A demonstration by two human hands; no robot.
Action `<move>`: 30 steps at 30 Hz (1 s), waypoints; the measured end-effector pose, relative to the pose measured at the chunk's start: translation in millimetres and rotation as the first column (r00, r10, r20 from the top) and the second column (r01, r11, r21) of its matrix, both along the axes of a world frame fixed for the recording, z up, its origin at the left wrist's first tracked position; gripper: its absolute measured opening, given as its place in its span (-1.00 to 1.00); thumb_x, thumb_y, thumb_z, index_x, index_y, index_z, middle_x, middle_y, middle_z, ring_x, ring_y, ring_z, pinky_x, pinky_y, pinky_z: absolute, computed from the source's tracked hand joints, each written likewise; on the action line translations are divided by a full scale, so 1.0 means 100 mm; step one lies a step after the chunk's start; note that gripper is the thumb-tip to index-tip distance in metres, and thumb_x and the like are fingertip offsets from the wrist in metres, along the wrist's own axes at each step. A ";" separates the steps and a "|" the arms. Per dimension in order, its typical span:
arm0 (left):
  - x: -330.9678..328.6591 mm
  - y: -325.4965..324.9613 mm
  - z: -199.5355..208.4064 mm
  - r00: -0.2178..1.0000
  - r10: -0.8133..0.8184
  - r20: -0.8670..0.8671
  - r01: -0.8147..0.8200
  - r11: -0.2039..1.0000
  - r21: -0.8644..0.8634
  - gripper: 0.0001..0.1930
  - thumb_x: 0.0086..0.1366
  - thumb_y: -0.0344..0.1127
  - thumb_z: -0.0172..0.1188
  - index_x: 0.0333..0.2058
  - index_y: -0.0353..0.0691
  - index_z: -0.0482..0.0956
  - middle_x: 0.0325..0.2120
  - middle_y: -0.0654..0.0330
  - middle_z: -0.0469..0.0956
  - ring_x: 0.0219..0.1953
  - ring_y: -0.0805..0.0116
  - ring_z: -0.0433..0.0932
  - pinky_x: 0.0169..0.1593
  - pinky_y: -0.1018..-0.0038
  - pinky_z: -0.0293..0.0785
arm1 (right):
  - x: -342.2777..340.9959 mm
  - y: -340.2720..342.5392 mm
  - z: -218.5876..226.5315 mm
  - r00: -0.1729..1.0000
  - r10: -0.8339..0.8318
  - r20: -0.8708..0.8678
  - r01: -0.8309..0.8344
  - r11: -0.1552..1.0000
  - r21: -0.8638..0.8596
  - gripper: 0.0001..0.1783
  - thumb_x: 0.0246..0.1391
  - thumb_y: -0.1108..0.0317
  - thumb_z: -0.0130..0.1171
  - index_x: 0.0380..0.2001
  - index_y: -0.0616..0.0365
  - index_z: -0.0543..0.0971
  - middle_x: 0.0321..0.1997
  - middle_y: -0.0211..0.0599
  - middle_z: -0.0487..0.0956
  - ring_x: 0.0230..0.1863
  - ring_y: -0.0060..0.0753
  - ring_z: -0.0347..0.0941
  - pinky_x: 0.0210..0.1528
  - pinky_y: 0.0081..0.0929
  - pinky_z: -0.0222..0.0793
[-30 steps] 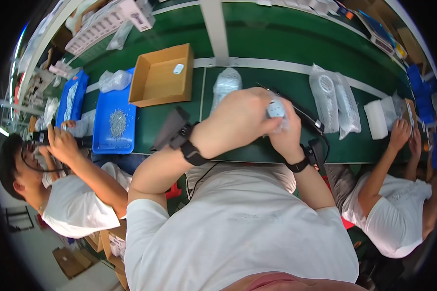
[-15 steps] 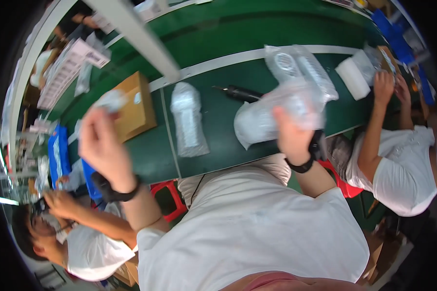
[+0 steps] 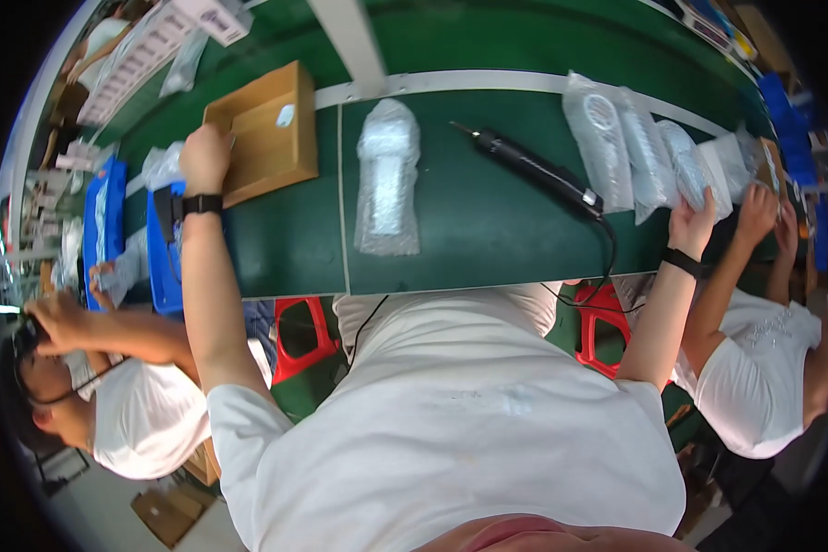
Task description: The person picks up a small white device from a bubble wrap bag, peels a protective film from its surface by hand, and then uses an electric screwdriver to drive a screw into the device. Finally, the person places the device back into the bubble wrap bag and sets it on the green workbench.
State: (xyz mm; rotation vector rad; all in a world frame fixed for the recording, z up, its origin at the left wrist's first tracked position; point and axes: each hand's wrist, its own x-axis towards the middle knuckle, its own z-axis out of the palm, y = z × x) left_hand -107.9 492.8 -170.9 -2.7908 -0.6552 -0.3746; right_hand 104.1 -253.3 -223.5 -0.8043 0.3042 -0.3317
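Note:
My left hand (image 3: 206, 160) is closed on the left edge of an open brown cardboard box (image 3: 300, 138); its fingertips are mostly hidden. Out at the right, my right hand (image 3: 694, 226) holds the near end of a bubble-wrapped package (image 3: 681, 156), thumb and fingers around it. Two more bubble-wrapped packages, one with a round part (image 3: 600, 124) and a longer one (image 3: 647, 161), lie side by side just left of it. Another bubble-wrapped package (image 3: 388, 179) lies alone near the middle. Between them rests a black electric screwdriver (image 3: 534, 167), its tip pointing to the far left.
A clear plastic bag (image 3: 163, 166) sits beside my left hand, with blue bins (image 3: 163, 248) below it. At right, a co-worker's hands (image 3: 757, 213) work close to my right hand. A white post (image 3: 351, 46) rises behind the bench (image 3: 290, 253). The screwdriver's cord (image 3: 613, 253) hangs over the near edge.
My right hand has carried the bubble-wrapped package rightward, beside the other two, uncovering the screwdriver. My left hand has moved from in front of the cardboard box onto its left edge.

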 end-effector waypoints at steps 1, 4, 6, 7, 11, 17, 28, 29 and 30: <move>-0.05 -0.15 0.07 0.999 0.034 -0.009 -0.034 0.999 0.000 -0.76 0.26 -0.17 0.20 -0.43 -0.23 0.62 -0.45 -0.07 0.63 -0.33 -0.14 0.63 -0.24 0.07 0.56 | 0.05 -0.02 -0.08 0.995 0.083 -0.048 -0.082 0.997 0.011 -0.59 0.28 0.35 0.11 0.13 0.30 0.39 0.19 -0.03 0.49 0.22 -0.06 0.41 0.27 -0.14 0.35; -0.12 -0.68 0.25 0.972 -0.109 0.207 0.138 0.981 -0.134 -0.81 0.20 -0.36 0.18 -0.23 -0.28 0.63 -0.32 -0.11 0.62 -0.20 -0.12 0.60 -0.12 0.11 0.55 | 0.12 -0.05 -0.20 0.960 0.242 -0.142 -0.239 0.970 0.040 -0.61 0.28 0.37 0.10 0.11 0.31 0.38 0.16 -0.03 0.50 0.22 -0.04 0.40 0.27 -0.11 0.35; -0.31 -1.50 0.47 0.855 -0.395 0.337 0.480 0.849 -0.221 -0.60 0.07 -0.55 0.09 -0.05 -0.28 0.58 -0.13 -0.12 0.57 -0.03 -0.08 0.54 0.04 0.15 0.49 | 0.09 -0.15 -0.19 0.948 0.258 -0.187 -0.284 0.949 -0.134 -0.59 0.28 0.26 0.12 0.05 0.35 0.43 0.06 -0.01 0.56 0.09 -0.07 0.50 0.10 -0.16 0.48; -0.45 -1.84 0.46 0.755 -0.593 0.280 0.656 0.689 -0.308 -0.52 0.00 -0.58 0.11 -0.02 -0.23 0.57 0.05 -0.10 0.48 0.16 -0.10 0.42 0.21 0.08 0.36 | 0.12 -0.12 -0.21 0.937 0.283 -0.207 -0.325 0.922 -0.209 -0.57 0.28 0.21 0.14 0.02 0.36 0.45 0.01 0.00 0.58 0.02 -0.09 0.55 0.02 -0.18 0.54; -0.71 -2.39 0.16 0.736 -0.660 0.148 0.649 0.627 -0.430 -0.44 -0.04 -0.59 0.15 0.03 -0.16 0.57 0.26 -0.04 0.28 0.35 -0.12 0.18 0.35 -0.04 0.14 | 0.01 -0.16 0.00 0.789 -0.137 -0.599 -0.474 0.483 -0.736 -0.45 0.20 0.02 0.20 -0.09 0.41 0.51 -0.23 -0.03 0.66 -0.25 -0.14 0.63 -0.37 -0.24 0.59; -0.61 -2.31 -0.11 0.622 -0.763 0.173 0.772 0.562 -0.297 -0.51 0.04 -0.56 0.14 0.01 -0.15 0.57 0.24 0.03 0.32 0.35 -0.07 0.19 0.37 -0.04 0.10 | -0.21 -0.04 0.31 0.795 -0.263 -0.547 -0.532 0.131 -0.837 -0.26 0.09 -0.11 0.28 -0.03 0.47 0.51 -0.50 -0.15 0.62 -0.48 -0.29 0.59 -0.58 -0.29 0.46; -0.13 -2.27 0.49 0.771 -0.162 0.616 0.637 0.193 -0.746 -0.74 0.27 -0.55 0.00 -0.11 -0.29 0.58 -0.21 0.20 0.66 -0.18 0.31 0.62 -0.05 0.42 0.54 | -1.79 3.25 0.83 0.589 0.808 0.015 0.195 -0.124 -0.973 0.03 -0.14 0.35 0.50 0.36 0.30 0.16 0.30 0.05 0.38 0.26 0.00 0.38 0.26 -0.24 0.33; -0.09 -2.23 0.58 0.784 -0.104 0.612 0.621 0.097 -0.778 -0.74 0.30 -0.54 -0.03 -0.10 -0.30 0.57 -0.22 0.20 0.66 -0.17 0.36 0.61 -0.04 0.45 0.53 | -1.74 3.46 0.78 0.609 0.786 0.108 0.274 -0.081 -0.958 0.05 -0.17 0.35 0.52 0.35 0.31 0.16 0.30 0.06 0.37 0.26 0.05 0.37 0.29 -0.23 0.30; -0.05 -2.19 0.65 0.798 -0.046 0.601 0.602 0.000 -0.799 -0.74 0.33 -0.52 -0.05 -0.09 -0.31 0.57 -0.22 0.21 0.66 -0.16 0.40 0.60 -0.03 0.47 0.52 | -1.71 3.56 0.75 0.610 0.784 0.112 0.281 -0.082 -0.956 0.05 -0.17 0.35 0.52 0.35 0.31 0.16 0.30 0.06 0.37 0.26 0.05 0.37 0.29 -0.23 0.30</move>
